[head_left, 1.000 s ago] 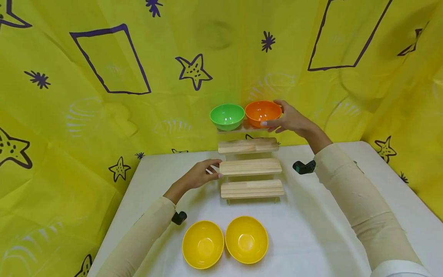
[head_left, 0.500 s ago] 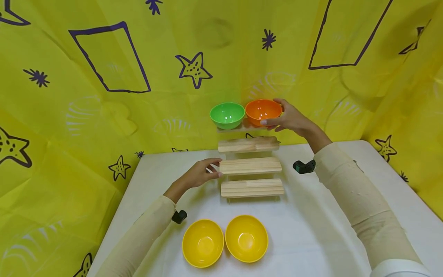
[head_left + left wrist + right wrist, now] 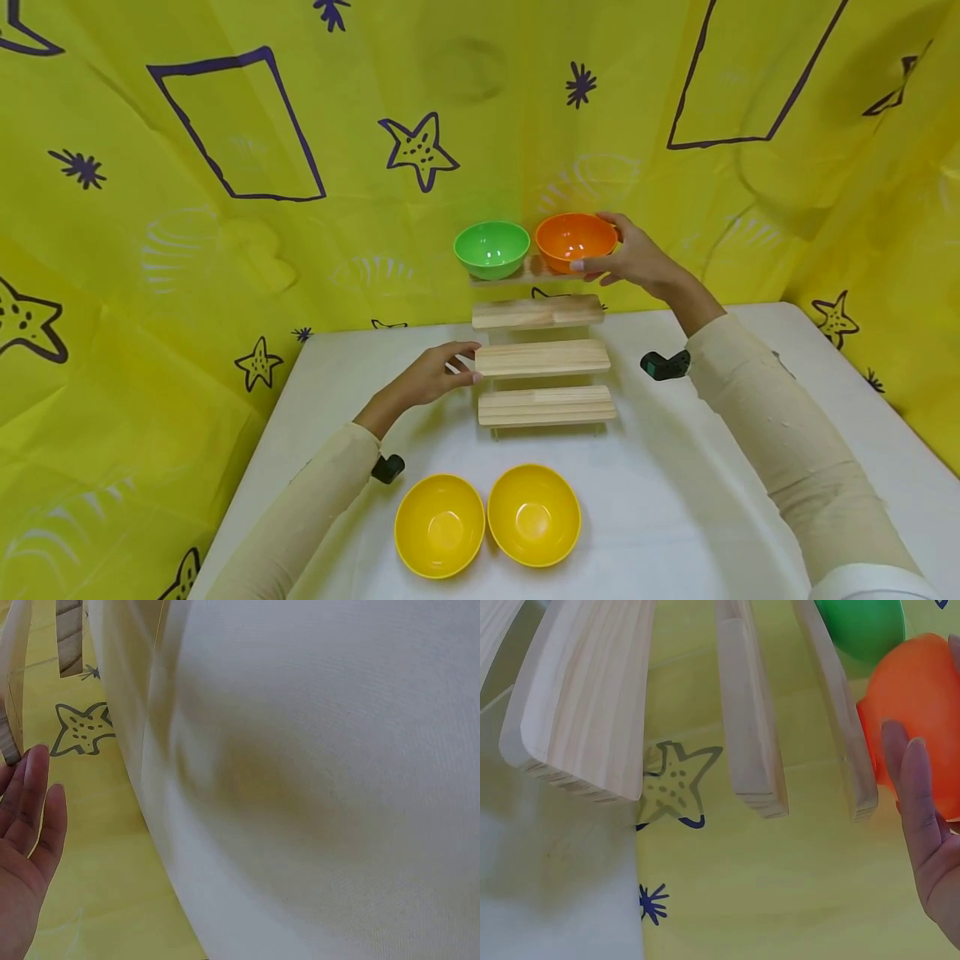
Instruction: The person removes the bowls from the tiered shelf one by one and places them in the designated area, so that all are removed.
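My right hand holds an orange bowl by its right side, thumb at the near rim and fingers behind. The bowl is upright on the top step, right of a green bowl; a narrow gap separates their rims. In the right wrist view the orange bowl stands against the top board, fingers along its outside. A tiered wooden stand carries both bowls. At its left end, my left hand grips a middle step, thumb at the near corner and a finger at the far one.
Two yellow bowls stand side by side on the white table, in front of the stand. Behind it hangs a yellow sheet with dark star drawings, close to the top step.
My right hand has shifted slightly right with the orange bowl, widening the gap to the green bowl. The left hand stays at the step's end.
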`<state>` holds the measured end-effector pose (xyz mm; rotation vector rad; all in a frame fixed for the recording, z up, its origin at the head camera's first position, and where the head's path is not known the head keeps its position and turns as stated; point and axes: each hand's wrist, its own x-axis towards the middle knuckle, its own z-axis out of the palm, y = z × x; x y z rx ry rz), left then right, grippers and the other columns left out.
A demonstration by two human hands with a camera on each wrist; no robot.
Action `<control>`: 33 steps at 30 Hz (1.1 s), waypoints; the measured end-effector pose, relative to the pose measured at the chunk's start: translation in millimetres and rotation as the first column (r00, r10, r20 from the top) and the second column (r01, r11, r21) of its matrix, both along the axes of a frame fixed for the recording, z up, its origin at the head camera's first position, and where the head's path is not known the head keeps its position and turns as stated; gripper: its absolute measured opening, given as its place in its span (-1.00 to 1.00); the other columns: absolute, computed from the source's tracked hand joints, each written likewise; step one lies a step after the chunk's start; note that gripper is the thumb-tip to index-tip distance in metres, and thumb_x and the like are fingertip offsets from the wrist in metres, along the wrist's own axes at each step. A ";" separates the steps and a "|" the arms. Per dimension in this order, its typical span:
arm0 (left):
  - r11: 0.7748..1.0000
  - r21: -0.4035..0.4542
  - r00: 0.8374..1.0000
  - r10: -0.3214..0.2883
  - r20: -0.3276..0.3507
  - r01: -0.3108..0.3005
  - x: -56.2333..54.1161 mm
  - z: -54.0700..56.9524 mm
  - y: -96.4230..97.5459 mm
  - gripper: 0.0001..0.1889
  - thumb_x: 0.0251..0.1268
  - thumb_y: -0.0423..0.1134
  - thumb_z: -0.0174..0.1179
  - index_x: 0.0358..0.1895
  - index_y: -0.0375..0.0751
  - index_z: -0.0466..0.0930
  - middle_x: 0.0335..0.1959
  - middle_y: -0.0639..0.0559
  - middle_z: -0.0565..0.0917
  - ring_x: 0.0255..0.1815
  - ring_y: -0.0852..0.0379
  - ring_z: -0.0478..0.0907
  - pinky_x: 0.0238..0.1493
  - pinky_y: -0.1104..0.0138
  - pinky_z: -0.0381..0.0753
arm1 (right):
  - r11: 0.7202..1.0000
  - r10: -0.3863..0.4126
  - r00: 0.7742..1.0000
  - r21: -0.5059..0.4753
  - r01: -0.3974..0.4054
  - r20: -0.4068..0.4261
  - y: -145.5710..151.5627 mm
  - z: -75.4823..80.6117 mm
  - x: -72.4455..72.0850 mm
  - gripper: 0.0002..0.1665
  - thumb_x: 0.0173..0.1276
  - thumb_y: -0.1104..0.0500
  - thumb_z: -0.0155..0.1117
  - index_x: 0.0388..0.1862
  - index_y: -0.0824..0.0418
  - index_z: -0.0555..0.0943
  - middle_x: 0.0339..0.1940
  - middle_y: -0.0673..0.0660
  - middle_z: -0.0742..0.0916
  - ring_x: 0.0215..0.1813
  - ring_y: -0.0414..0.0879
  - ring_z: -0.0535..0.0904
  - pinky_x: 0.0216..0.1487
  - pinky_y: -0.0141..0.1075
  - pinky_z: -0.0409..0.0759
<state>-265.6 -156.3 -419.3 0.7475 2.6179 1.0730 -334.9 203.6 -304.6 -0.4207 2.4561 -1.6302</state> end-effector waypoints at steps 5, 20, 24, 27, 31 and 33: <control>1.000 0.004 1.000 -0.001 0.004 0.001 1.4 1.8 -0.3 -0.36 0.40 -0.11 0.29 0.48 -0.21 0.34 0.25 -0.16 0.58 0.10 -0.04 0.64 -0.03 0.23 0.67 | 1.000 0.006 1.000 -0.009 -0.006 -0.005 3.9 0.1 3.7 0.17 0.33 0.07 0.44 0.66 0.09 -0.13 0.43 0.28 0.33 -0.17 0.01 0.78 -0.18 -0.29 0.73; 1.000 0.009 1.000 0.002 0.004 -0.002 1.5 -0.8 0.7 -0.38 0.41 -0.12 0.28 0.46 -0.23 0.36 0.23 -0.15 0.60 0.07 -0.03 0.65 -0.04 0.25 0.68 | 0.998 0.045 0.998 -0.040 -0.047 -0.050 14.1 -2.6 18.8 0.15 0.32 0.17 0.42 0.66 0.08 -0.12 0.42 0.30 0.33 -0.22 -0.05 0.78 -0.21 -0.27 0.73; 1.000 0.007 1.000 0.005 0.008 -0.005 1.1 -1.0 0.9 -0.38 0.42 -0.12 0.28 0.46 -0.23 0.37 0.24 -0.16 0.60 0.08 -0.04 0.65 -0.03 0.23 0.68 | 0.998 0.044 0.997 -0.031 -0.046 -0.064 17.6 -3.2 24.3 0.14 0.32 0.18 0.42 0.66 0.08 -0.10 0.41 0.30 0.36 -0.21 -0.10 0.75 -0.22 -0.28 0.72; 1.000 0.002 1.000 0.005 0.006 -0.005 0.8 -1.7 0.5 -0.38 0.42 -0.11 0.28 0.46 -0.23 0.36 0.24 -0.16 0.60 0.08 -0.04 0.65 -0.04 0.24 0.68 | 0.999 0.042 0.997 -0.029 -0.044 -0.071 20.1 -4.5 28.6 0.13 0.31 0.20 0.42 0.65 0.09 -0.08 0.42 0.27 0.37 -0.15 -0.12 0.71 -0.24 -0.30 0.72; 1.000 -0.010 1.000 0.011 0.005 -0.011 0.5 -2.6 0.4 -0.37 0.41 -0.10 0.29 0.46 -0.20 0.37 0.24 -0.13 0.60 0.08 -0.02 0.65 -0.04 0.26 0.67 | 0.999 0.046 0.996 -0.019 -0.047 -0.079 23.8 -8.2 34.1 0.13 0.29 0.22 0.43 0.65 0.10 -0.07 0.45 0.26 0.36 -0.05 -0.09 0.62 -0.24 -0.31 0.72; 1.000 -0.011 1.000 0.013 0.005 -0.013 0.3 -2.5 0.6 -0.37 0.40 -0.10 0.29 0.47 -0.20 0.36 0.25 -0.13 0.60 0.08 -0.01 0.65 -0.04 0.26 0.67 | 0.999 0.047 0.995 -0.007 -0.048 -0.084 25.8 -10.2 37.0 0.15 0.28 0.23 0.44 0.65 0.11 -0.08 0.47 0.26 0.34 -0.01 -0.06 0.59 -0.24 -0.31 0.72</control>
